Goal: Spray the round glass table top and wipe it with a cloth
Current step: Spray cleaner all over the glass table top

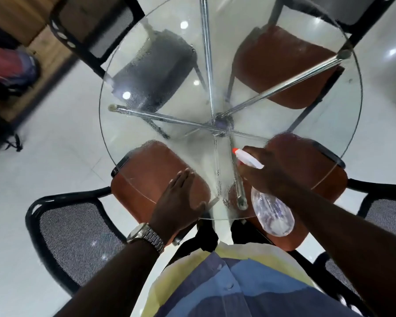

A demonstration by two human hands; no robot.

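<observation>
**Spray bottle held at the near rim of the round glass bench**

My right hand [268, 172] grips the spray bottle [272, 212] round its neck. The orange nozzle [234, 151] points toward the chrome hub [223, 122] under the centre, and the clear body hangs at the near rim. My left hand [181, 202] lies flat on the glass just inside that rim, fingers straight and together, with a watch [146, 234] on the wrist. The bench top [249, 49] carries droplets [142, 94] in its far-left part. Seats sit under its edges: near-left brown seat [144, 175], near-right brown seat [320, 172], far-right brown seat [284, 72], grey seat [156, 65]. Pale floor [55, 145] lies open left of the rim.
</observation>
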